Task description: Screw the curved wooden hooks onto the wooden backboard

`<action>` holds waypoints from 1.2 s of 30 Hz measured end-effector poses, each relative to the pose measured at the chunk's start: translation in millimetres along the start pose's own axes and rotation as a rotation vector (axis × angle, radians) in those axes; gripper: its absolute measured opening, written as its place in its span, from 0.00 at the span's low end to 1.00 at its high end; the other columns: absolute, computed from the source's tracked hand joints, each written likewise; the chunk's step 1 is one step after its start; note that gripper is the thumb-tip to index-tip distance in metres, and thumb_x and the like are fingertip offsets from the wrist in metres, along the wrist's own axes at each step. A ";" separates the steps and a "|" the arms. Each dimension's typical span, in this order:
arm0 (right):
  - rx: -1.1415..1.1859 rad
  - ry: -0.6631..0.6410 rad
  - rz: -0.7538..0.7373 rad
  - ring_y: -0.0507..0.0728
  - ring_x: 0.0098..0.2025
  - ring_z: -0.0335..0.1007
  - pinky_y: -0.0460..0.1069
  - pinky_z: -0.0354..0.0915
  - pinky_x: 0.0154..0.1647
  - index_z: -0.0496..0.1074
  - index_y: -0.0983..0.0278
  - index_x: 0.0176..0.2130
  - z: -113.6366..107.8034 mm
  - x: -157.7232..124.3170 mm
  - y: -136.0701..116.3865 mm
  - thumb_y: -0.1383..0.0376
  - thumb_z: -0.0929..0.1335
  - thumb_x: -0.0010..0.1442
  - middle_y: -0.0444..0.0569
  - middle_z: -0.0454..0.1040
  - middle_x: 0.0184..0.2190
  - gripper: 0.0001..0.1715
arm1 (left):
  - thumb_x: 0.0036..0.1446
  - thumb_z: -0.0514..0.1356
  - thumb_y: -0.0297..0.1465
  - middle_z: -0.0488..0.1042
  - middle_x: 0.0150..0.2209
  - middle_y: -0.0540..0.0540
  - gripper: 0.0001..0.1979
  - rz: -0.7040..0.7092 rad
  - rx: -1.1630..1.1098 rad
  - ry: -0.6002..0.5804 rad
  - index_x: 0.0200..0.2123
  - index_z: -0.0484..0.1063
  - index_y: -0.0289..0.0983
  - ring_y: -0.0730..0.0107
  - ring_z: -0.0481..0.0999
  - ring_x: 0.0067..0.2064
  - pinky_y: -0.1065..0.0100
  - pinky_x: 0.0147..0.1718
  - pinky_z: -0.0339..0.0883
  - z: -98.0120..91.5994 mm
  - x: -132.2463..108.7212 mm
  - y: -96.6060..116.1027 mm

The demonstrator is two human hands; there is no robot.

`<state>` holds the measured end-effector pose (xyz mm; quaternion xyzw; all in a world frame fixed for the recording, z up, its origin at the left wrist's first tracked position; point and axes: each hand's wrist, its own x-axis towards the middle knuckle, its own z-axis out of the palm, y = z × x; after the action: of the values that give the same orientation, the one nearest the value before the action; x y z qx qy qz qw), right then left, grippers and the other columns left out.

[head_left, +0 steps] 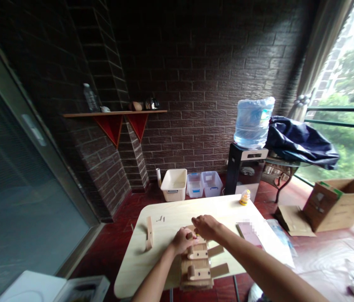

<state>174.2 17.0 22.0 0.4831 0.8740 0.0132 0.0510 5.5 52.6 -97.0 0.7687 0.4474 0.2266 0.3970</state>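
My left hand [181, 240] is closed round a wooden piece with a rounded end [189, 236], at the far part of a cardboard stack [195, 283]. Just right of it and slightly above, my right hand [207, 227] is curled closed. A small yellow bit shows below its fingers; what it grips is hidden. Nearer me, two similar wooden parts with dark holes, a middle one [198, 253] and a front one [198, 273], lie across the cardboard. Flat wooden arms jut out to their right. One loose wooden part [149, 235] rests on the table's left side.
Small dark pieces [161, 219] lie on the pale table [133, 266] behind the loose part. A yellow-labelled bottle [244, 197] stands at the far right corner, a pinkish booklet [249, 234] nearer. Beyond are plastic bins [173, 193], a water dispenser [242, 167] and a cardboard box [330, 209].
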 end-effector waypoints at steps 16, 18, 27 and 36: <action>-0.019 0.005 -0.003 0.63 0.39 0.79 0.52 0.73 0.35 0.69 0.70 0.52 3.6 -2.4 -2.4 0.65 0.67 0.63 0.61 0.79 0.41 0.19 | 0.46 0.67 0.38 0.77 0.35 0.44 0.11 0.003 0.026 0.010 0.28 0.77 0.35 0.64 0.74 0.37 0.64 0.39 0.67 0.8 1.7 -6.0; -0.003 -0.009 0.030 0.64 0.39 0.79 0.52 0.72 0.34 0.69 0.71 0.51 6.3 -1.5 -0.1 0.65 0.65 0.63 0.62 0.79 0.40 0.19 | 0.47 0.67 0.38 0.77 0.34 0.45 0.11 0.007 0.040 -0.002 0.28 0.77 0.35 0.64 0.74 0.36 0.65 0.39 0.66 0.6 1.6 -5.9; 0.030 -0.002 0.014 0.63 0.43 0.78 0.53 0.71 0.39 0.67 0.65 0.56 -4.8 -13.3 -2.4 0.64 0.63 0.65 0.60 0.78 0.46 0.21 | 0.48 0.66 0.37 0.75 0.31 0.46 0.11 0.041 0.053 -0.008 0.23 0.72 0.36 0.66 0.73 0.34 0.65 0.38 0.66 1.6 0.8 -2.7; 0.016 -0.042 0.062 0.63 0.42 0.78 0.53 0.71 0.38 0.65 0.71 0.55 2.7 -8.7 -0.5 0.63 0.62 0.67 0.64 0.78 0.42 0.20 | 0.49 0.67 0.38 0.77 0.34 0.44 0.10 0.041 0.034 -0.042 0.28 0.76 0.36 0.63 0.75 0.37 0.64 0.41 0.68 4.5 3.7 -5.8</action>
<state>178.6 9.3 19.9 0.5105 0.8574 -0.0026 0.0652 7.5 55.6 -104.4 0.7888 0.4272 0.2110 0.3883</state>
